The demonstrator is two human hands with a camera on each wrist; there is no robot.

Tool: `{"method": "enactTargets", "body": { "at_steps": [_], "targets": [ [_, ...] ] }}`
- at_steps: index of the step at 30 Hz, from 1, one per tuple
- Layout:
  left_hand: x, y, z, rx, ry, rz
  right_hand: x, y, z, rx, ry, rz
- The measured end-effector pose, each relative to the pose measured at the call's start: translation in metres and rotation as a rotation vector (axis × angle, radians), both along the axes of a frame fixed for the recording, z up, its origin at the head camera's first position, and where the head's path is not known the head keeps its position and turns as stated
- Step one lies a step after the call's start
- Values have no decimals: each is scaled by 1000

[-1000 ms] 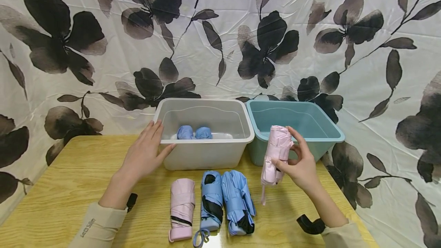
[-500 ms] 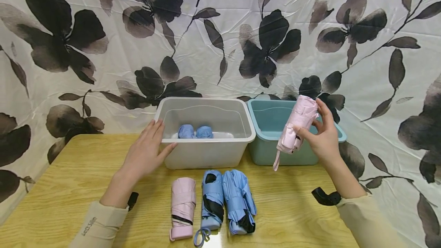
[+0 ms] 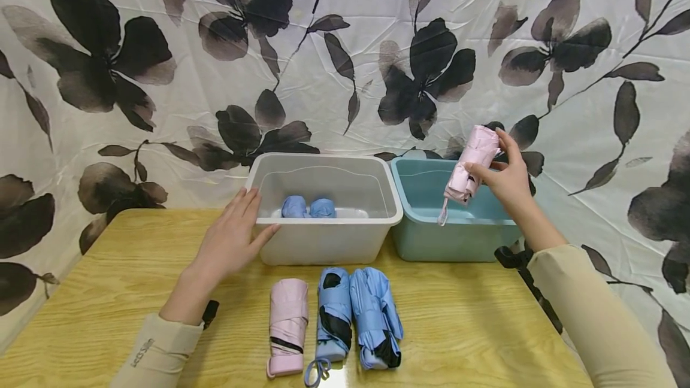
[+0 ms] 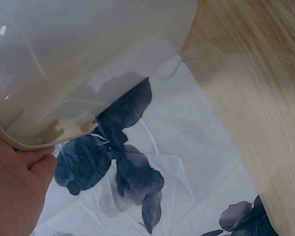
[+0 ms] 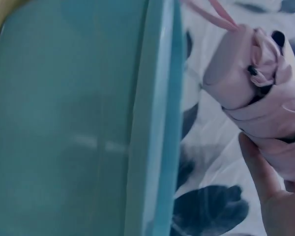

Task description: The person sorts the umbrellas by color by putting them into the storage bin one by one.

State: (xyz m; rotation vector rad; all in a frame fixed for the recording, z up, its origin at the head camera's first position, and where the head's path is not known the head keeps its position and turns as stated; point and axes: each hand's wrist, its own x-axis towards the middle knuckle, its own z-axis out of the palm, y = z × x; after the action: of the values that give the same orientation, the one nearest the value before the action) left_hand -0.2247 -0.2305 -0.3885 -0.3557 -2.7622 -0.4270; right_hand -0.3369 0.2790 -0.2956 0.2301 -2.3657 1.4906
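My right hand (image 3: 509,175) holds a folded pink umbrella (image 3: 474,163) by its sides, tilted, above the teal bin (image 3: 458,241). Its wrist strap hangs down over the bin's front rim. In the right wrist view the umbrella (image 5: 260,83) shows its handle end beside the bin wall (image 5: 88,123). My left hand (image 3: 229,238) rests with straight fingers against the left rim of the grey bin (image 3: 323,244), thumb at the front corner. Inside that bin lie two blue folded umbrellas (image 3: 322,208); only their ends show.
On the wooden table (image 3: 135,268) in front of the bins lie a pink umbrella (image 3: 287,325) and two blue umbrellas (image 3: 334,316), side by side. The bins stand next to each other against a floral cloth (image 3: 334,47).
My right hand has carried the pink umbrella up, away from me and to the right, from in front of the teal bin to above it. The left hand stays at the grey bin.
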Motion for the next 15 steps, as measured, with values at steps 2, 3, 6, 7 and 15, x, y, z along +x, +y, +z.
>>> {"method": "enactTargets", "body": {
  "at_steps": [2,3,6,7,15],
  "targets": [
    [0,-1,0,-3,1,4,-12,0,-3,51,-53,8],
    [1,-1,0,-3,1,4,-18,-1,-5,71,-78,17],
    [2,0,1,-2,2,4,-33,-2,-13,113,-141,46],
    [2,1,1,-2,-1,4,-37,-2,-16,125,-163,56],
    [4,1,2,-2,0,11,-60,-2,-39,237,-341,153]
  ]
}}
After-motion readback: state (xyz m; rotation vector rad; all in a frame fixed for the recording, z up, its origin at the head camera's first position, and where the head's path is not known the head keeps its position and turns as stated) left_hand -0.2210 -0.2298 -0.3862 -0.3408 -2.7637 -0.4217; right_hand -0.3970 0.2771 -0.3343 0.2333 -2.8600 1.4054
